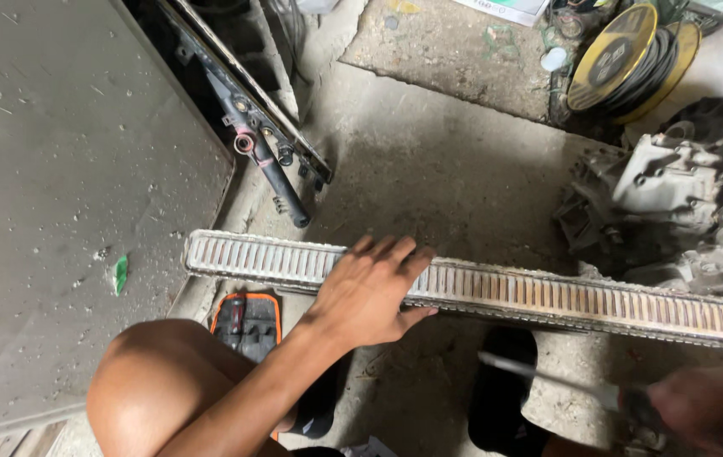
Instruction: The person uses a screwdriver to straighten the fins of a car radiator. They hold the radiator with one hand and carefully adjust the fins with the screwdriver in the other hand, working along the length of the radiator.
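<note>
A long, narrow, finned metal radiator core [548, 296] lies edge-up across the concrete floor, running from left to right. My left hand [374, 288] rests flat on its top edge near the middle, fingers spread, holding it down. My right hand [709, 406], blurred at the lower right corner, is closed around the dark handle of a screwdriver [548, 377]. The screwdriver's thin metal shaft points left, just below the core and apart from it. My bare knee [158, 385] is at the lower left.
A large grey panel [65, 186] covers the left side. A black bracket with fittings [264, 148] lies behind the core. A grey engine casting [692, 186] sits at right, a yellow cable reel [624, 55] at the top right. An orange-edged tool case [247, 322] lies near my knee.
</note>
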